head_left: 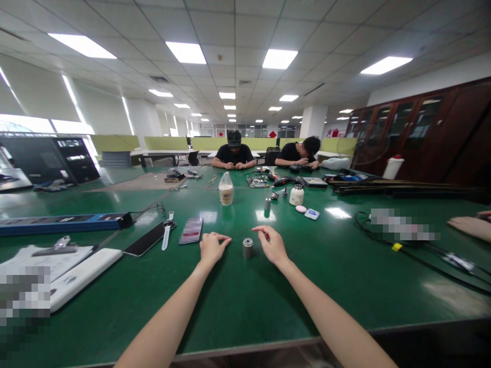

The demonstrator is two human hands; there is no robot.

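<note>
Evidently, a metal cylinder (247,249) is stood upright on the green worktop (241,306), between the left hand (211,250) and the right hand (274,246), touched by neither. The right hand's grip is spread; whether the left's fingertips are pressed together cannot be told. Beyond, a smaller cylinder (267,204) and a white jar (296,196) are seen.

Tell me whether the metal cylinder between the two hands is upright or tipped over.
Upright. The metal cylinder stands on the green table, its round top facing up and its side wall vertical.
</note>
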